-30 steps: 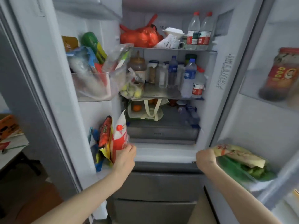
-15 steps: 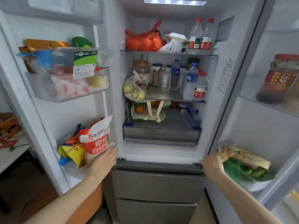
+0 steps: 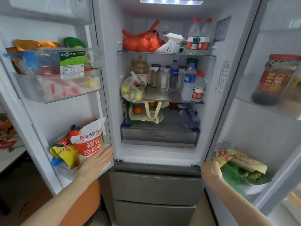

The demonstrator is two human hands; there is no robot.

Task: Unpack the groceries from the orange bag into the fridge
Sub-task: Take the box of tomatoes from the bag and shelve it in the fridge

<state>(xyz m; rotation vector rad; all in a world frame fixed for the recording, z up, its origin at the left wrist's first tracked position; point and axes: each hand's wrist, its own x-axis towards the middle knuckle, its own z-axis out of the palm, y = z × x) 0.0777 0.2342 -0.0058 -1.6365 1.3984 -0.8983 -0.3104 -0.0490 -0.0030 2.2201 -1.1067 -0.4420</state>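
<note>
**Both hands at the open fridge doors**

The left hand (image 3: 93,163) lay flat, fingers straight, against the left door bin (image 3: 68,172), just below a white-and-red sugar bag (image 3: 89,141). The right hand (image 3: 210,169) curled on the right door's (image 3: 260,128) lower edge, beside green packets (image 3: 241,167). Below the left forearm showed the orange bag (image 3: 84,203). Beyond both hands, the fridge (image 3: 162,154) shelves held bottles (image 3: 189,79).
</note>
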